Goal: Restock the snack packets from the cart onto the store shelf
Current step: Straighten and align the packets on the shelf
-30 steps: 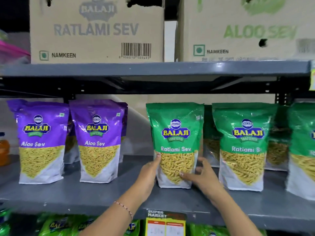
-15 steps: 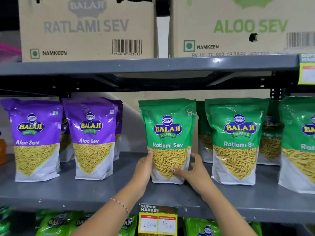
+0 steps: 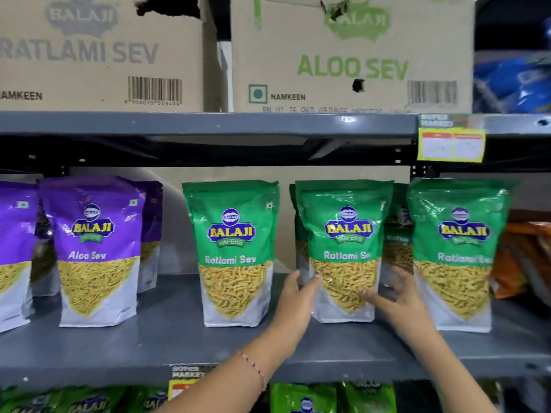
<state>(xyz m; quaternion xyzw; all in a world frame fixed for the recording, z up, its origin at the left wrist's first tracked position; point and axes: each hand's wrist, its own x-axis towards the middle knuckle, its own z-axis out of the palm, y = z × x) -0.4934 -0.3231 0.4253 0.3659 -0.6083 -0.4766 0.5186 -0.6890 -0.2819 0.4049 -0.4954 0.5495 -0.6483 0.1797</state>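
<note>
Three green Ratlami Sev packets stand upright in a row on the grey shelf (image 3: 167,347). Both my hands are on the middle green packet (image 3: 346,234). My left hand (image 3: 295,299) grips its lower left edge, thumb on the front. My right hand (image 3: 396,296) presses its lower right side, fingers spread on the front. The left green packet (image 3: 235,254) and the right green packet (image 3: 459,254) stand free on either side. More green packets stand behind the middle one. The cart is out of view.
Purple Aloo Sev packets (image 3: 95,251) stand at the shelf's left. Orange packets (image 3: 518,257) lie at the far right. Two cardboard boxes (image 3: 351,55) sit on the upper shelf. A yellow price tag (image 3: 450,144) hangs from its edge. Green packets (image 3: 301,397) fill the shelf below.
Both hands have left the left green packet and moved right onto the middle green packet. The view has shifted right as well.
</note>
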